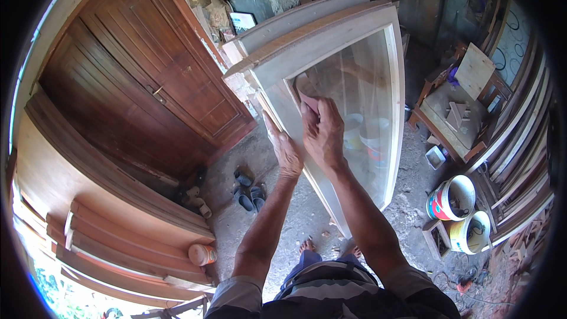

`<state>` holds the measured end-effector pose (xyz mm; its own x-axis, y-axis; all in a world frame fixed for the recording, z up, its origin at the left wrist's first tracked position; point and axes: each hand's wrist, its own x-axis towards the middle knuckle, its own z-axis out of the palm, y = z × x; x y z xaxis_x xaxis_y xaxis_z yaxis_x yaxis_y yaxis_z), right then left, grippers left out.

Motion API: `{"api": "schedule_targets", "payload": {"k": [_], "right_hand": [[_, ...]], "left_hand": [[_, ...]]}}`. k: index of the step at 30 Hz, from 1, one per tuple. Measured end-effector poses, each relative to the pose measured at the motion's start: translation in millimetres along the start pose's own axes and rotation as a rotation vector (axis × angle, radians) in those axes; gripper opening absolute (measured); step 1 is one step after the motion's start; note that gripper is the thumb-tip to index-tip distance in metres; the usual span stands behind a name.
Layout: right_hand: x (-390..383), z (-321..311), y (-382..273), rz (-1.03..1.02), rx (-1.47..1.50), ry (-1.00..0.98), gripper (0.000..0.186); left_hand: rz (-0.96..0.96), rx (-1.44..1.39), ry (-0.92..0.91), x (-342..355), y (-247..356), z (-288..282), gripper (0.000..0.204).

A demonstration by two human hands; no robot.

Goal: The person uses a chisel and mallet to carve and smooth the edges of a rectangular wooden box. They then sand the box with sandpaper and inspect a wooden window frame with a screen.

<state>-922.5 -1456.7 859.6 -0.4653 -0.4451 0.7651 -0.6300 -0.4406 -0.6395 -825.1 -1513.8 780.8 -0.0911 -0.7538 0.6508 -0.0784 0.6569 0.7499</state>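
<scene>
In front of me a pale wooden frame [273, 81] with a glass pane [360, 82] stands upright and tilted; it looks like a window sash or door leaf. My right hand [323, 130] is closed on a folded brownish-pink piece of sandpaper [308, 87]. It presses the paper to the inner edge of the frame, near the upper left corner of the glass. My left hand [284, 150] grips the frame's left side, its thumb toward the front and its fingers along the outer edge. Part of the sandpaper and the fingertips behind it are hidden.
A second wooden frame [301, 15] leans behind this one. Brown panelled doors [142, 53] and stacked boards [118, 171] line the left. Dark sandals [248, 196] lie on the concrete floor. To the right are paint buckets [458, 196], a low wooden table [452, 119] and long timber strips [520, 136].
</scene>
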Motion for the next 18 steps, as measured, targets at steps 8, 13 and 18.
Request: {"api": "schedule_targets", "payload": {"k": [8,13,18], "right_hand": [[27,13,-17,-0.043,-0.035,-0.008,0.014],[26,10,-17,0.009,0.001,-0.035,0.013],[13,3,-14,0.026,-0.037,-0.05,0.014]], "left_hand": [[0.005,0.011,-0.012,-6,-17,2,0.098],[-0.005,-0.032,-0.013,-7,-21,6,0.101],[-0.035,-0.064,-0.043,-7,-22,6,0.102]]}}
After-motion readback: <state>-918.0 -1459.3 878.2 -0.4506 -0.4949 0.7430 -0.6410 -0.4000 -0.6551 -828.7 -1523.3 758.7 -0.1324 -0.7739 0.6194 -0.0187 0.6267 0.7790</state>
